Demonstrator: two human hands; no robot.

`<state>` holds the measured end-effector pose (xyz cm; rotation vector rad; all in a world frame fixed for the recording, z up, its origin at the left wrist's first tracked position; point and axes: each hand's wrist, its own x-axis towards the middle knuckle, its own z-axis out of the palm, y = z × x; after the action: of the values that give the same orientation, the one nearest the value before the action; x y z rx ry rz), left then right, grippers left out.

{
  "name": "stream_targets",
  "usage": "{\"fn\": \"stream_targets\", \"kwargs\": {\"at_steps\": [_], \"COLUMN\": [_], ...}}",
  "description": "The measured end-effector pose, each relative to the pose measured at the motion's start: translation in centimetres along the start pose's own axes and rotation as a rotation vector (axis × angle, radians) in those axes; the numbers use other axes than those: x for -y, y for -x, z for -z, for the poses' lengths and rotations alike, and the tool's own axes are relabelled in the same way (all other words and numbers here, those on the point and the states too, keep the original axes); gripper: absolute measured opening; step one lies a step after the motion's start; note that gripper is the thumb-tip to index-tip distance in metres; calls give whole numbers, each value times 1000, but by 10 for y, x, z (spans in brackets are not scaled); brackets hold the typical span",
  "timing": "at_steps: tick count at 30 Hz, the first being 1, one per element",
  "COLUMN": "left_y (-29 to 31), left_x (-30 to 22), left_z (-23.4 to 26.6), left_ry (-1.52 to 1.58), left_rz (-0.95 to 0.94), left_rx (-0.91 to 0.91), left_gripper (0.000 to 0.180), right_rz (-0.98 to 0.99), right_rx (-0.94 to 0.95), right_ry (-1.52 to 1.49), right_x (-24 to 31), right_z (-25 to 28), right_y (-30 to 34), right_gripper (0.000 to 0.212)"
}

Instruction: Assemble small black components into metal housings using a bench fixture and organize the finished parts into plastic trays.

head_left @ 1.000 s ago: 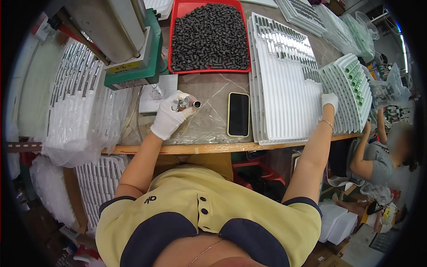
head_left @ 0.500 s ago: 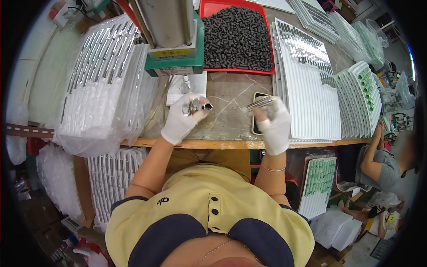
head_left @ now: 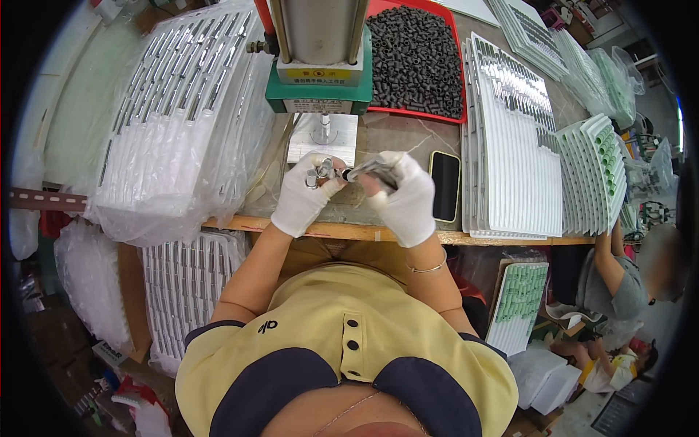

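Observation:
My left hand (head_left: pixel 297 202), in a white glove with bare fingertips, is closed around several short, shiny metal sleeves (head_left: pixel 318 175). My right hand (head_left: pixel 409 207), gloved the same way, grips a bundle of slim silvery metal rods (head_left: pixel 376 175), blurred by motion. The tips of the rods meet the dark open end of a sleeve at my left fingertips; whether one is inside I cannot tell. Just beyond my left hand stands a bench press with a green head (head_left: pixel 317 93). Under it, a small upright metal post (head_left: pixel 325 125) rises from a pale base plate (head_left: pixel 344 151).
A red tray (head_left: pixel 419 114) holds many small black sleeves (head_left: pixel 411 62). White ridged racks with metal rods stand left (head_left: pixel 149 156) and right (head_left: pixel 510 193). A phone (head_left: pixel 445 186) lies right of my hand. Farther right is a rack of green tubes (head_left: pixel 586 191) and another person's grey sleeve (head_left: pixel 619 288).
My right hand has moved left with the rods, up to the sleeves in my left hand, uncovering the phone. My left hand still holds its sleeves. The view has shifted slightly.

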<state>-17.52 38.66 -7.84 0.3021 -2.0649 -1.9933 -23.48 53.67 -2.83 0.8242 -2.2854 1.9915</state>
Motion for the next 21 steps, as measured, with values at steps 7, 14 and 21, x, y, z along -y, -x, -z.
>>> {"fn": "stream_targets", "kwargs": {"at_steps": [7,14,21], "left_y": [-4,-14,-96], "left_x": [6,11,19], "left_z": [-12,-10,35], "left_ry": [-44,-89,-581], "left_rz": [17,32,341], "left_rx": [-63,-52,50], "left_gripper": [22,32,37], "right_rz": [329,-90,-78], "right_rx": [33,109,135], "right_ry": [409,90,461], "right_x": [-29,-74,-80], "right_z": [1,-10,-36], "right_y": [-8,5,-54], "right_gripper": [33,32,24]}}
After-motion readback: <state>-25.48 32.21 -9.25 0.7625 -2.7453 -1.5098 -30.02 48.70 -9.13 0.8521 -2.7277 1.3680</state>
